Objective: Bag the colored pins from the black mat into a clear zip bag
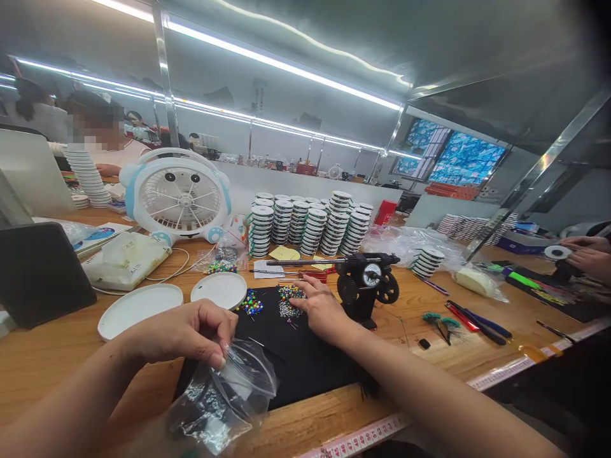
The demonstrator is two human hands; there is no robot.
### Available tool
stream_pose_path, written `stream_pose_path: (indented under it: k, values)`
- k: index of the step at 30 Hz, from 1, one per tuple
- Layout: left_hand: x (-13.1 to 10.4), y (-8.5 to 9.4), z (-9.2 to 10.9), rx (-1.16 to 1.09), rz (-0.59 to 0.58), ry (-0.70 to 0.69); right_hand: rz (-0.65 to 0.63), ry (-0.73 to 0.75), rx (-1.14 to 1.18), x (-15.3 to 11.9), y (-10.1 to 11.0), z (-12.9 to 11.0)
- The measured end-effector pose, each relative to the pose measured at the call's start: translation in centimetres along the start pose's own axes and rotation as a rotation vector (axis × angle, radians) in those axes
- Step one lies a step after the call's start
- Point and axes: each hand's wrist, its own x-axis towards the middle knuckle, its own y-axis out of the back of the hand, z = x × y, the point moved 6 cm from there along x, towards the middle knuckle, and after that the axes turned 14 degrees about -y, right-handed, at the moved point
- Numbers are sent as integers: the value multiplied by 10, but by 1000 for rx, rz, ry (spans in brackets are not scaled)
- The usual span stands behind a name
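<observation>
My left hand (205, 334) pinches the edge of a clear zip bag (222, 407), which hangs over the near edge of a black mat (305, 375). Small metallic pieces (289, 310) and multicoloured beads (290, 292) form a pile on the mat. Over that pile reaches my right hand (322, 308), fingers stretched out and touching its right side. A second cluster of coloured beads (252, 303) lies to the left, beside a round white lid (219, 290). Behind my right hand stands a black hand-cranked winder (365, 286) with gears and a dial.
Stacks of white spools (305, 222) and a white-blue fan (184, 194) line the back. Pliers (484, 324) and cutters (443, 327) lie right, above a tape measure (358, 439) along the front edge. A co-worker's hands (589, 254) hold a spool at far right.
</observation>
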Motion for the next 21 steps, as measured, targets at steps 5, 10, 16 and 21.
stream_pose_path:
  k: [5,10,16,21]
  values:
    - [0,1,0,10,8,-2,28,-13,-5,1,5,2]
    - [-1,1,-1,14,7,-9,2,66,3,-2,5,-6]
    - [0,0,0,12,1,-23,26,12,-46,2,3,1]
    - [0,0,-1,4,-3,-19,60,-5,29,11,6,-1]
